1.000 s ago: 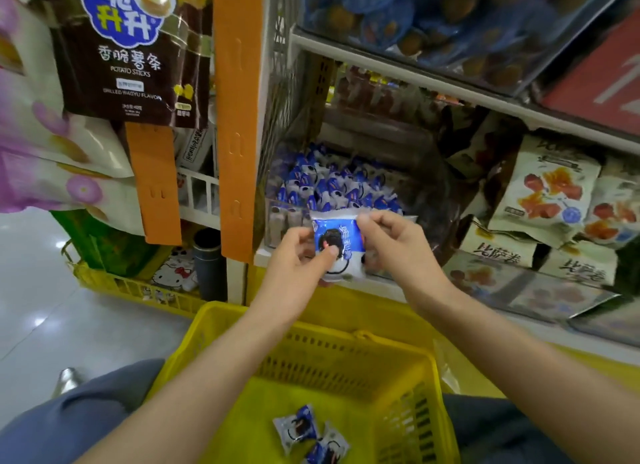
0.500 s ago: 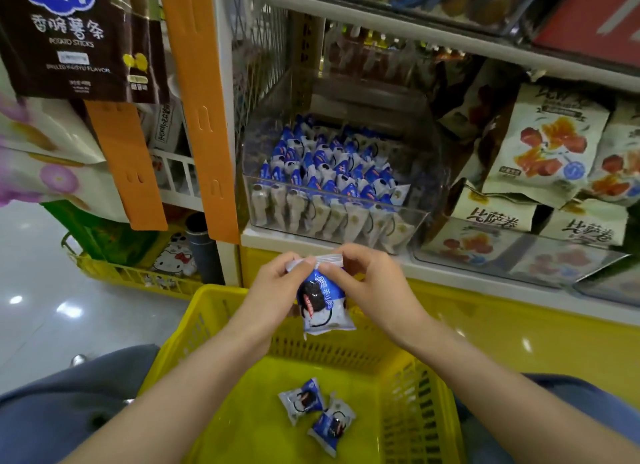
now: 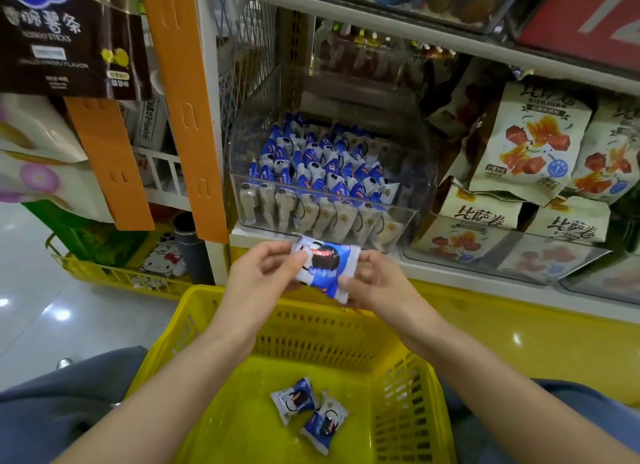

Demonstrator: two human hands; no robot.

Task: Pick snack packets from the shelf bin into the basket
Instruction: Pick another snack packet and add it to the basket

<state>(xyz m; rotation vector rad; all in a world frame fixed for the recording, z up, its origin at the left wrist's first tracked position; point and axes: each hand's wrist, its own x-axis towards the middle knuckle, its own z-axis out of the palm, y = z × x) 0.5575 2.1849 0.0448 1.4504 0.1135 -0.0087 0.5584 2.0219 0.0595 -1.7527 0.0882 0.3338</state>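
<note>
Packet (image 3: 325,268) between left hand (image 3: 263,278) and right hand (image 3: 379,285), over basket (image 3: 189,299) rim.

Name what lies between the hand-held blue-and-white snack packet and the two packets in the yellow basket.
Head view: only the yellow plastic basket, its slotted far wall and bare floor, separates the held blue-and-white packet from the two packets.

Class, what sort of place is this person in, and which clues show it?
Most likely a shop's snack aisle: a clear shelf bin holds rows of snack packets, bagged snacks crowd in beside it, and a yellow basket sits below.
</note>
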